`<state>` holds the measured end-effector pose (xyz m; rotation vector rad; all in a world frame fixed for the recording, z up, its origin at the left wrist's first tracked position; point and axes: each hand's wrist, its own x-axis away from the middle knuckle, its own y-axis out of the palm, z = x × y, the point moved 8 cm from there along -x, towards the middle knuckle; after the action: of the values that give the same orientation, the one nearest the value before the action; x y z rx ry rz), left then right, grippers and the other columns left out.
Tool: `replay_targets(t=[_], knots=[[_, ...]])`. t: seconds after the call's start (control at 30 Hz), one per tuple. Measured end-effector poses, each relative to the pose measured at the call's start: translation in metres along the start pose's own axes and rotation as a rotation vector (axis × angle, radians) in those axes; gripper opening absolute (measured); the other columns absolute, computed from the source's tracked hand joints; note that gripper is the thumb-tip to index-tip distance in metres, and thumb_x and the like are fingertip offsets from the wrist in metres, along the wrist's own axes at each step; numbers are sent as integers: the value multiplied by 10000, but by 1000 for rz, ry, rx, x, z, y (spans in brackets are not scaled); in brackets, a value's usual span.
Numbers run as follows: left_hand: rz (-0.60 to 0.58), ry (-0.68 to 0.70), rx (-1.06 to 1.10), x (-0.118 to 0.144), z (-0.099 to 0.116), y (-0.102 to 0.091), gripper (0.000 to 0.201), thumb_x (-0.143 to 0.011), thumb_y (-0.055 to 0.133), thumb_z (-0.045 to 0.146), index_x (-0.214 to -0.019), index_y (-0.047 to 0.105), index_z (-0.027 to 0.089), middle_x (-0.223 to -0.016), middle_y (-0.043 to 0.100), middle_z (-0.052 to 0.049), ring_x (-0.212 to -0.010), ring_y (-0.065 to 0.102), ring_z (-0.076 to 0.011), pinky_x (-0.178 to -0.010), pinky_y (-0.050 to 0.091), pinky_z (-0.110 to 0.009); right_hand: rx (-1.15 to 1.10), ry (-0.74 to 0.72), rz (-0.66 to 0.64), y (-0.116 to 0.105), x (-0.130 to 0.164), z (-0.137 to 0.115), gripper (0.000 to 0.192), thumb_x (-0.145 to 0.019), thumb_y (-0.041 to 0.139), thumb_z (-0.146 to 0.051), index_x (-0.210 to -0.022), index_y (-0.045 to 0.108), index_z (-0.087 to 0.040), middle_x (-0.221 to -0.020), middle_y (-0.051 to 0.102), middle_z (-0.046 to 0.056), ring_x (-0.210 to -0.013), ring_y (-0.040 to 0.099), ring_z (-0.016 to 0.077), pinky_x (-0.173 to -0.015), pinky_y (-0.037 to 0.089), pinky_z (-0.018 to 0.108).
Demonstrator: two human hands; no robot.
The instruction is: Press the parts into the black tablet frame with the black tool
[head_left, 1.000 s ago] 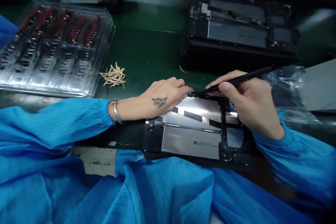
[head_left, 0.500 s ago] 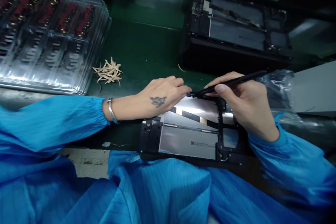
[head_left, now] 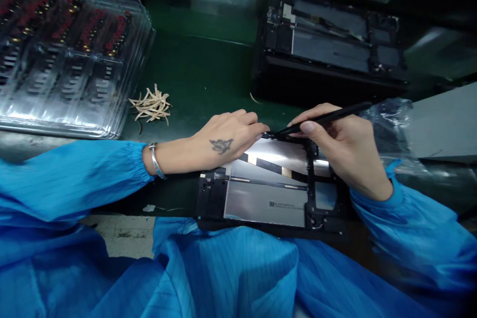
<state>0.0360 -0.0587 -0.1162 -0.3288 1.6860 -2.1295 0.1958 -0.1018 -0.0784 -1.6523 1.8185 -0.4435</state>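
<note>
Black plastic frames the open device (head_left: 268, 198) lying flat at the near edge of the green work surface (head_left: 208, 69), its silvery inner panels facing up at us. Our left hand (head_left: 223, 139) rests palm down on the device's far left corner, fingers curled loosely and extended toward the top edge, gripping nothing. Our right hand (head_left: 345, 146) is closed around a thin black stylus (head_left: 324, 118) (held much like a pen), its tip touching the device's top edge just beside the left fingertips. Both arms wear blue sleeves (head_left: 74, 179), and a silver bracelet (head_left: 154, 161) circles the left wrist. Well apart, at the far left, sits a clear plastic tray (head_left: 67, 64) of small parts, with a little heap of tan strips (head_left: 151, 104) near it. A second opened device (head_left: 331, 42) lies farther back on the right, and crinkled clear plastic (head_left: 391, 119) sits behind the right hand.
</note>
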Motion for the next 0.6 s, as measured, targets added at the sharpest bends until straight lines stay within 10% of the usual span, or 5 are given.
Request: replay_targets(t=[0.6], knots=[[35, 10, 12, 1, -1, 4, 409, -1114, 401, 249, -1476, 580, 182, -1178, 686, -92, -1071, 644, -255, -838, 540, -369, -137, 60, 85, -6, -1, 10, 215, -996, 687, -445, -946, 753, -247, -950, 723, 36, -816, 761, 178, -785, 662, 317]])
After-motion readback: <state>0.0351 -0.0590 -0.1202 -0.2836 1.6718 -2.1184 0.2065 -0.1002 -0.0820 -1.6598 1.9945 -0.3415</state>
